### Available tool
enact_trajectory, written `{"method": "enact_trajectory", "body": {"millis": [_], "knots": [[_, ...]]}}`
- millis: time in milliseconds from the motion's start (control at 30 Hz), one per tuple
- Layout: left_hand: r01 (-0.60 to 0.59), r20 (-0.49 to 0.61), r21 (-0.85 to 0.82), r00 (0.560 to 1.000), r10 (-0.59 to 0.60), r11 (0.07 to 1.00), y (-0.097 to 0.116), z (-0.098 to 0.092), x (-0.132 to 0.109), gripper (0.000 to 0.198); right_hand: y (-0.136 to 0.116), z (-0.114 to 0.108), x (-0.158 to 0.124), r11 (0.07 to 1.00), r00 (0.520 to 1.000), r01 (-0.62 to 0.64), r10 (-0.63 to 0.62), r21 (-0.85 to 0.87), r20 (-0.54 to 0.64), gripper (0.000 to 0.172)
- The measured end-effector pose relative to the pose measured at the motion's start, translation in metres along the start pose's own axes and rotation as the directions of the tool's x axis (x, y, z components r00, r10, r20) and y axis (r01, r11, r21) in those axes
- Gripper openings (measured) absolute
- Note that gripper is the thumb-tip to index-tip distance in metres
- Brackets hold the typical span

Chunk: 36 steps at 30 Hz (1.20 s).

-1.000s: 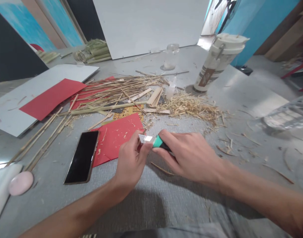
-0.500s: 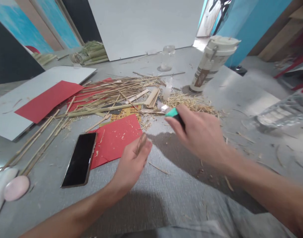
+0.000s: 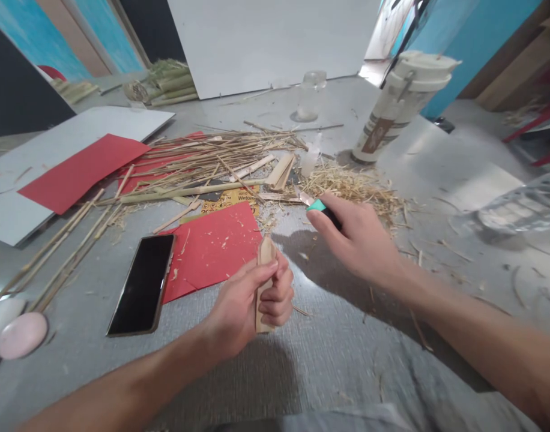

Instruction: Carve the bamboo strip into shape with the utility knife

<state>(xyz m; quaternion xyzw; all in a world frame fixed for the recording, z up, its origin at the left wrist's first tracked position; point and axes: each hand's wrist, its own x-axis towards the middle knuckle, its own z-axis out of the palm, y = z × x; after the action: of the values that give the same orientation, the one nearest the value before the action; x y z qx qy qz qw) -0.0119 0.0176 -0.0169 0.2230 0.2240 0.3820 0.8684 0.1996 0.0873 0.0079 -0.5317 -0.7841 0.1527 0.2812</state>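
Observation:
My left hand [image 3: 252,294] is closed around a flat strip of pale wood [image 3: 266,255], its broad face toward me and its cut upper end poking out above the thumb. To the right, my right hand [image 3: 358,237] grips a utility knife [image 3: 317,206] with a green and black handle. The blade points up and left, apart from the strip. Below and left of the knife lies a red sheet [image 3: 212,249] sprinkled with shavings. Behind the blade are short pale wood pieces [image 3: 280,172] and a heap of straw-like shavings [image 3: 356,186].
A phone [image 3: 142,285] lies left of the red sheet. Thin dry stalks [image 3: 203,159] spread across the middle. A small glue bottle [image 3: 311,157], a glass jar [image 3: 311,96] and a tall white tumbler [image 3: 396,108] stand behind. A clear plastic bottle [image 3: 522,204] lies at right.
My left hand has turned, so the wood strip's broad face now shows. The knife in my right hand has shifted slightly right and down. The view has moved a little.

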Motion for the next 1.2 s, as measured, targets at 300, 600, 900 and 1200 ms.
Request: {"method": "enact_trajectory", "body": {"millis": [300,600,900,1200], "knots": [[-0.015,-0.012,0.040,1.000,0.016,0.999,0.000,0.002,-0.001,0.026,0.001,0.003,0.000,0.999,0.999,0.003,-0.005,0.041,0.037,0.040],[-0.149,-0.143,0.162,0.975,0.173,0.975,0.006,-0.003,0.004,0.034,-0.004,0.002,-0.005,0.988,0.986,0.129,-0.136,0.079,0.099,0.037],[-0.242,-0.053,0.119,0.967,0.249,0.963,0.006,-0.007,0.005,0.026,-0.002,0.000,-0.010,0.943,0.920,0.305,-0.328,0.133,0.213,0.031],[-0.146,-0.065,0.217,0.984,0.164,0.965,0.009,-0.011,-0.001,0.029,-0.007,0.001,-0.015,0.897,0.865,0.440,-0.438,0.051,0.244,0.033]]}}
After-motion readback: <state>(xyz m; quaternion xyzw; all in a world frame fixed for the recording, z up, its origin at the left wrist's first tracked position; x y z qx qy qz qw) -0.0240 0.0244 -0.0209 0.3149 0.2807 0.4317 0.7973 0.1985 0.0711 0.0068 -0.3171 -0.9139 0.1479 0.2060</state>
